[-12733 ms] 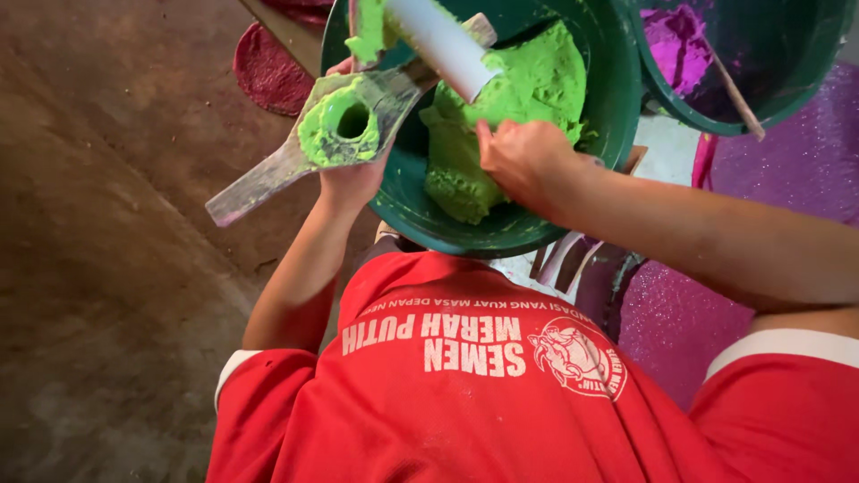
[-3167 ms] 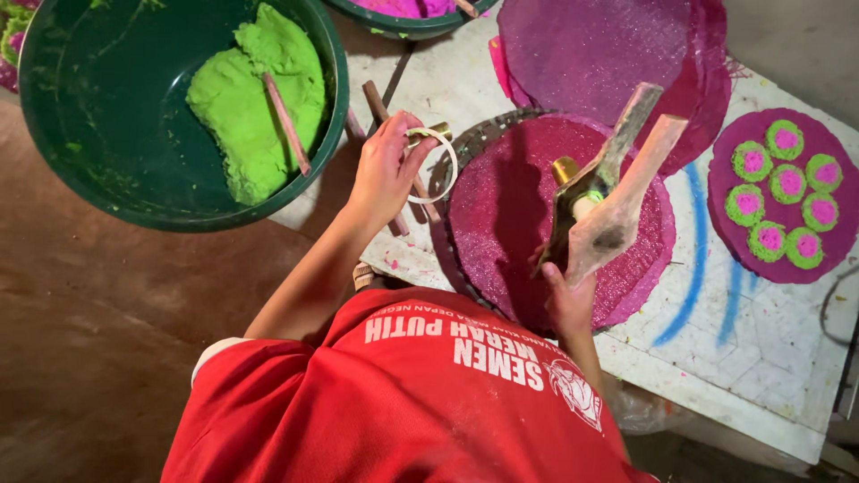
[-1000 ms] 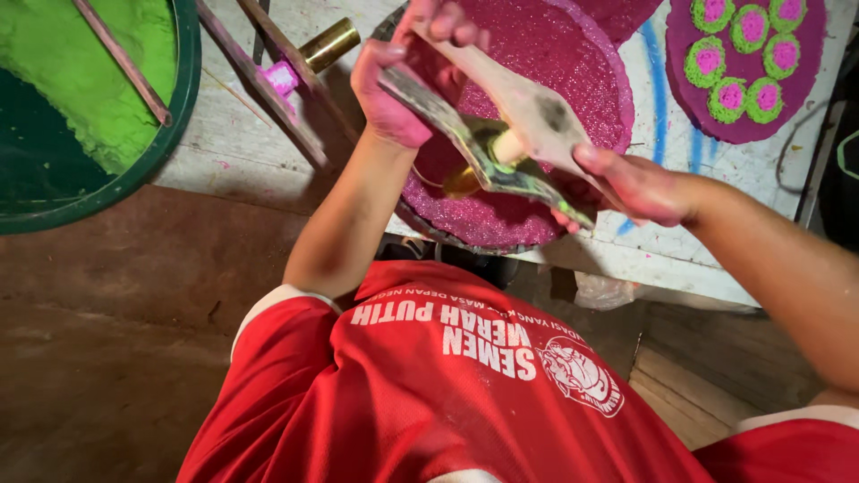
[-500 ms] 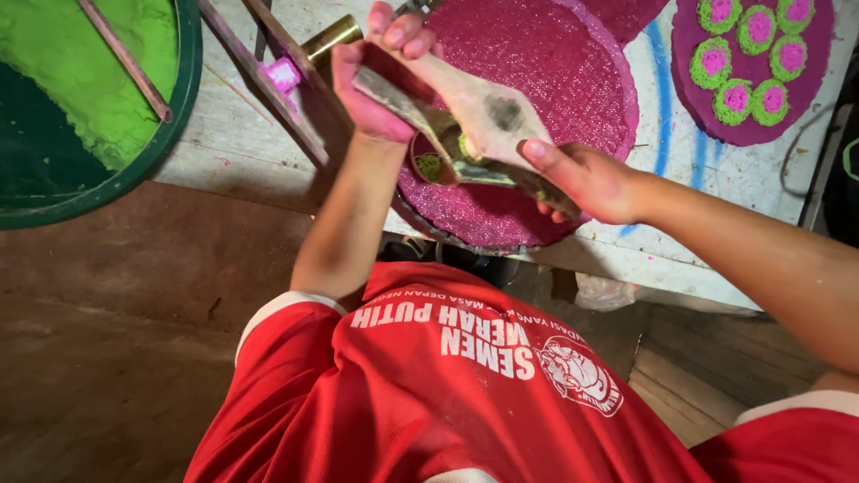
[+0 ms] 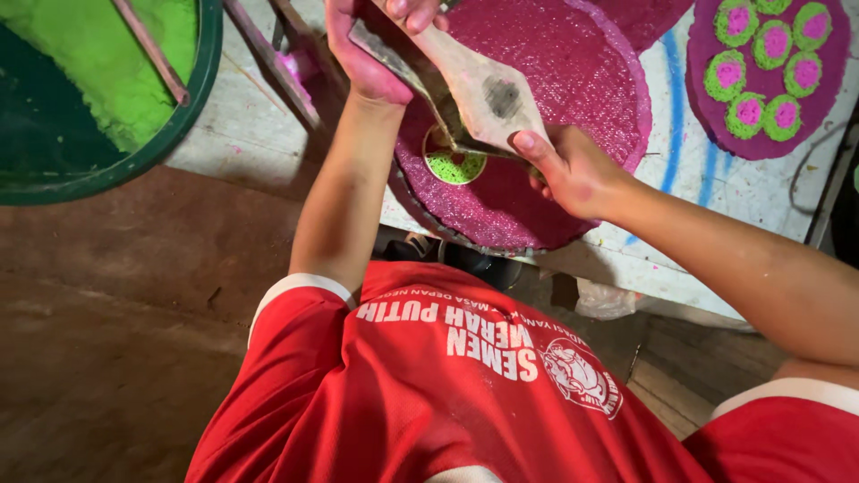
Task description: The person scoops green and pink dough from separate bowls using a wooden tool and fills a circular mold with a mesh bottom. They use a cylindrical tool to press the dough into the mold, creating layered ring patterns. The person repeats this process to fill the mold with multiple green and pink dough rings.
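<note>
My left hand [image 5: 369,49], stained pink, grips the far end of a flat wooden paddle [image 5: 488,94] together with a thin metal strip [image 5: 394,63] that runs under it. My right hand [image 5: 573,170] pinches the paddle's near end. The paddle is held slanted just above a round magenta tray [image 5: 555,54]. Under the paddle's near end, a small green disc in a ring [image 5: 454,165] lies on the tray.
A dark green basin [image 5: 192,107] with bright green dough [image 5: 107,80] and a stick [image 5: 152,54] is at the upper left. Wooden sticks [image 5: 268,54] lie on the white table [image 5: 716,197]. A purple tray [image 5: 707,134] with several green and pink cakes [image 5: 769,72] is at the upper right.
Both hands have turned the paddle and brought it lower over the magenta tray. The green disc in its ring now shows on the tray beneath it.
</note>
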